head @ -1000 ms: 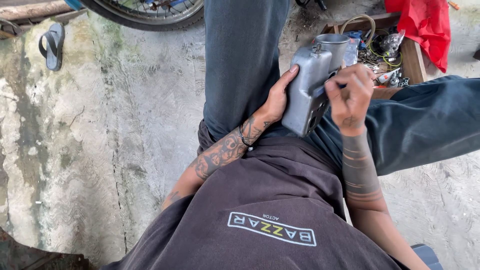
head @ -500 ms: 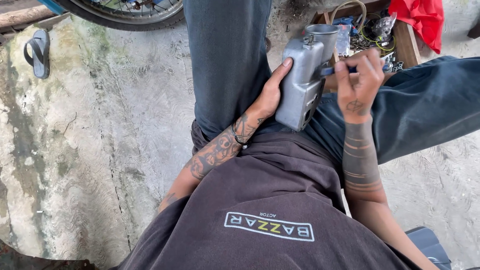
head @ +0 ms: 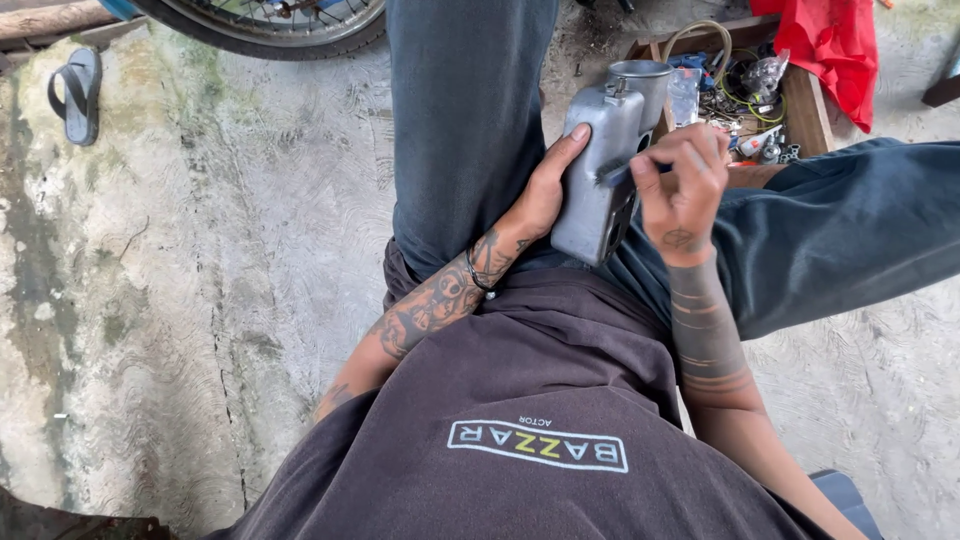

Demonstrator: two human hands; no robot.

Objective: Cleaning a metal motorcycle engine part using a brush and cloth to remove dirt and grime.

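Note:
A grey cast-metal engine part, boxy with a round neck at its far end, stands between my thighs. My left hand cups its left side, thumb lying up along the casting. My right hand is closed around a small dark tool whose tip presses against the part's right face. What the tool is exactly I cannot tell, since my fingers hide most of it. Both forearms are tattooed.
Beyond the part sits a wooden box holding wire, small parts and plastic bags, with a red cloth draped over its far corner. A wheel and a sandal lie on the mottled concrete floor at the upper left.
The view has shifted slightly. My right hand has slid a little down and toward me along the part's right face with the tool; my left hand keeps its hold.

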